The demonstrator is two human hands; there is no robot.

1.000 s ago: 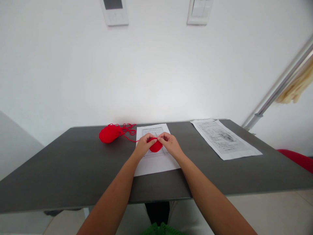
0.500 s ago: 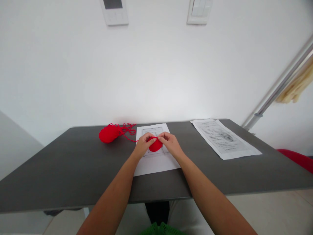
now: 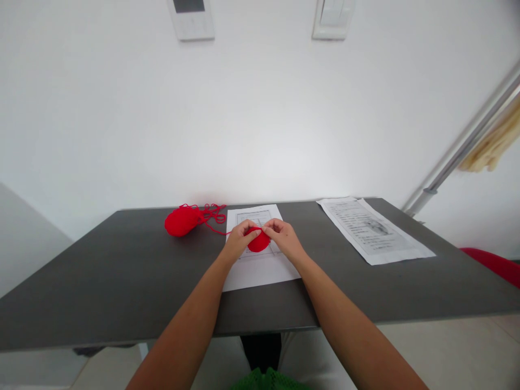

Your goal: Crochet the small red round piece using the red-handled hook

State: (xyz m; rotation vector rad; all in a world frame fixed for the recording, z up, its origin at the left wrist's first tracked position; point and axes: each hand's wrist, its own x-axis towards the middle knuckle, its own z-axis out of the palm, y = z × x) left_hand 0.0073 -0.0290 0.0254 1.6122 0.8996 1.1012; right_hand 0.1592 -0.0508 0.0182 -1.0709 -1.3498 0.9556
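My left hand [image 3: 240, 238] is closed, pinching the upper left edge of a small round piece of red crochet [image 3: 259, 242]. My right hand [image 3: 281, 234] is closed too, thumb and forefinger meeting at the piece's top edge around a thin grey crochet hook [image 3: 272, 249], partly hidden by the fingers. The two sets of fingertips nearly touch. From my left hand a red strand runs left to a ball of red yarn [image 3: 181, 221] with loose loops on its right side. Beneath both hands lies a printed sheet [image 3: 260, 275].
The dark grey table [image 3: 122, 281] stands against a white wall. More printed sheets [image 3: 376, 233] lie at its right. A metal pole [image 3: 455, 157] and a red chair edge [image 3: 491, 265] are at the far right.
The fingers have barely shifted, still pinched at the top of the red piece. The camera view has moved very slightly; the yarn ball and sheets stay in place.
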